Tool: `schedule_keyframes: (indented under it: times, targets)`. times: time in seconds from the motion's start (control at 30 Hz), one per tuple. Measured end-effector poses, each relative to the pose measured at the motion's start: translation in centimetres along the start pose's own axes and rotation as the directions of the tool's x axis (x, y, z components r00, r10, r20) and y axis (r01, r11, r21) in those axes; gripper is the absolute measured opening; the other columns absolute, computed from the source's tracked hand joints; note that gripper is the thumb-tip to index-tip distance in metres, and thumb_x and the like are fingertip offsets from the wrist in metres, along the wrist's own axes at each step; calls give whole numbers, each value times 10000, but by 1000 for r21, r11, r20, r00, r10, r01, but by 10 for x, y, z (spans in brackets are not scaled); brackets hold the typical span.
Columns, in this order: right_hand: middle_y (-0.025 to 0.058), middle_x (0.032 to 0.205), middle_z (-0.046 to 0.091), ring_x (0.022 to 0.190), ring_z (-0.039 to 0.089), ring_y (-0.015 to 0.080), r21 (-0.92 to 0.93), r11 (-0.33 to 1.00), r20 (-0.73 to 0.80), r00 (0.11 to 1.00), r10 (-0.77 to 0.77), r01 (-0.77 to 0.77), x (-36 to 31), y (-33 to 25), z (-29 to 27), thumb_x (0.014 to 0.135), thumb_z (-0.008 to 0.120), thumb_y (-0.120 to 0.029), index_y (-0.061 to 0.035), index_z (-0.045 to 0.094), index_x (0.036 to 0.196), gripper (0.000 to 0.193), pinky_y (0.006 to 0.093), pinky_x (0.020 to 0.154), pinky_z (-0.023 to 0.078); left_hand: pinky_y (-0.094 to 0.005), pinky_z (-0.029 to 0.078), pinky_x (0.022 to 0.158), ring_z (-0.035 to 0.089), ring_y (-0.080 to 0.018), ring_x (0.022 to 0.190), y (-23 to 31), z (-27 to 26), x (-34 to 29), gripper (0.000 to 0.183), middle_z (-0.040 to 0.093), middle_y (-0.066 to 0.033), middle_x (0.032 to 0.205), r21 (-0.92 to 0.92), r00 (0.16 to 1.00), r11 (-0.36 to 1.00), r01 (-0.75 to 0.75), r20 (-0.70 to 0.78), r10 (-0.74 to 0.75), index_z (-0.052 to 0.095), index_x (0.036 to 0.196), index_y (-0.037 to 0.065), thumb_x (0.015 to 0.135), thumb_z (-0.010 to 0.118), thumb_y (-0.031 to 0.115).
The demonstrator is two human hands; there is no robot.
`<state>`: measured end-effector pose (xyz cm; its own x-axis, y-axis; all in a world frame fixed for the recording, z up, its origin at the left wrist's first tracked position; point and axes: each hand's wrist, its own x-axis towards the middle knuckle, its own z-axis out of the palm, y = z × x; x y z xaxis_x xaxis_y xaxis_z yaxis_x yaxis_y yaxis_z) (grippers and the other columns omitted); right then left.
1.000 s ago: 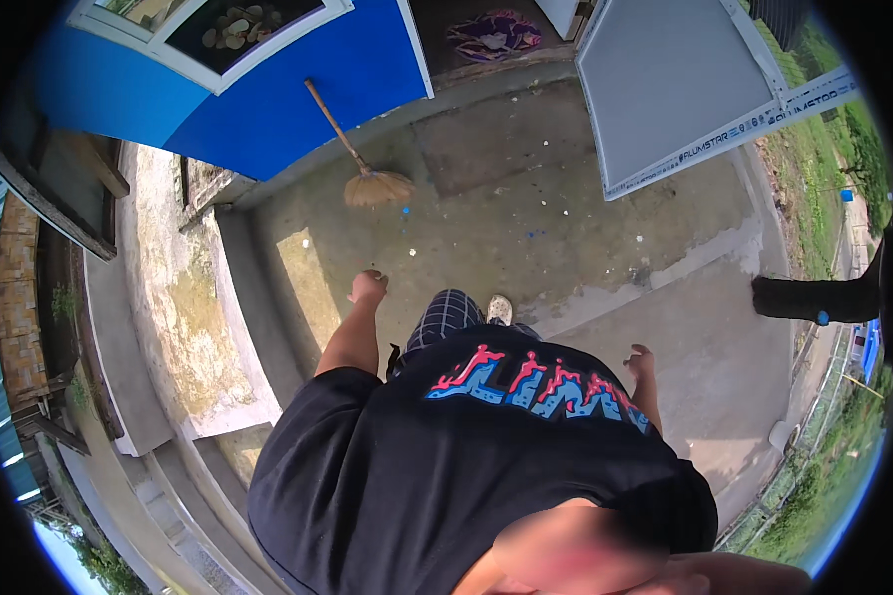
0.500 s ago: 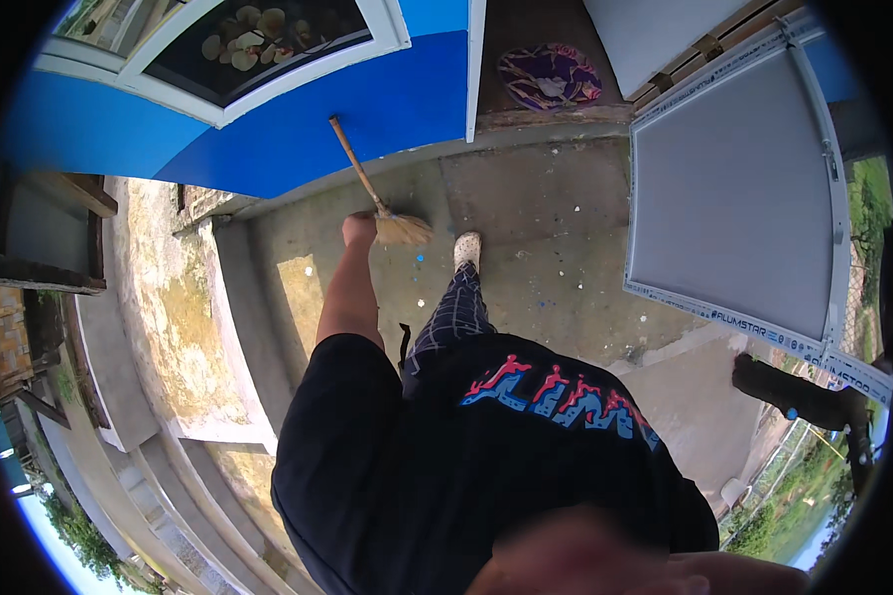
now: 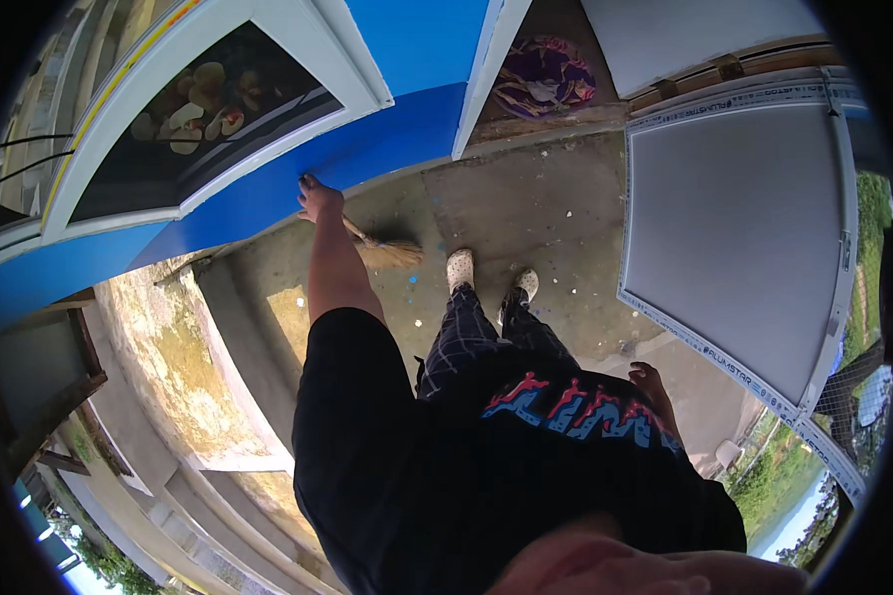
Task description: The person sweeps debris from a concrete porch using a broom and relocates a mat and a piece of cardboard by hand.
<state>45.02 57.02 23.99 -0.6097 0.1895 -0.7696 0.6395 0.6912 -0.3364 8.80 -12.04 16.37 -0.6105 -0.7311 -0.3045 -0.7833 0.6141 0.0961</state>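
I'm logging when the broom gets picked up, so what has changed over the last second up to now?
The left hand has reached forward from the person's side and now closes around the top of the broom that leans against the blue wall. The person has stepped closer to that wall. The right hand stays empty at the hip, and the broom head is still on the concrete floor.

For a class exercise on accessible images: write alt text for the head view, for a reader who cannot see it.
Seen from above, a person's left hand is at the handle of a straw broom leaning on a blue wall. Their right hand hangs empty by their side, above a concrete floor.
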Motion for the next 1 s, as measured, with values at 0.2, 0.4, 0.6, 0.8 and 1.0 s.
schedule_keyframes:
  times: [0.2, 0.4, 0.6, 0.8, 1.0]
  targets:
    - [91, 785, 588, 673, 562, 134, 298, 941, -167, 963, 213, -157, 0, -3, -22, 725, 500, -77, 32, 493, 1043, 336, 242, 623, 452, -565, 257, 905, 355, -264, 1132, -1, -8, -14, 454, 316, -44, 1269, 137, 980, 987, -90, -165, 112, 369, 1158, 160, 751, 560, 222]
    - [94, 750, 588, 664, 566, 141, 250, 962, -146, 978, 149, -109, 6, -23, -1, 734, 514, -110, 19, 520, 1007, 303, 252, 623, 450, -400, 424, 763, 539, -300, 860, -26, 24, 11, 404, 542, -111, 970, 45, 956, 966, -255, -139, 259, 381, 1087, 113, 732, 569, 154]
    - [135, 858, 607, 730, 586, 179, 255, 960, -66, 989, 133, -112, 23, -32, 32, 737, 538, -152, -7, 545, 987, 289, 280, 680, 455, -405, 426, 665, 533, -316, 779, -46, 44, -30, 91, 559, -132, 796, -341, 737, 692, -636, -3, 676, 557, 786, 50, 729, 563, 121]
    - [132, 916, 602, 859, 574, 224, 250, 967, -103, 992, 79, -51, 63, -32, 37, 742, 537, -182, -21, 558, 975, 284, 299, 756, 444, -369, 387, 563, 475, -271, 597, -27, 33, -110, 175, 510, -137, 666, -489, 755, 578, -653, -372, 540, 476, 693, 3, 777, 543, 141]
    - [127, 914, 603, 860, 575, 225, 203, 979, -55, 998, 0, 11, 126, 1, 9, 725, 550, -188, -27, 561, 975, 297, 307, 760, 449, -259, 249, 385, 270, -89, 421, 31, -50, -150, 432, 321, -28, 419, -532, 768, 556, -639, -490, 413, 360, 485, 13, 774, 604, 221]
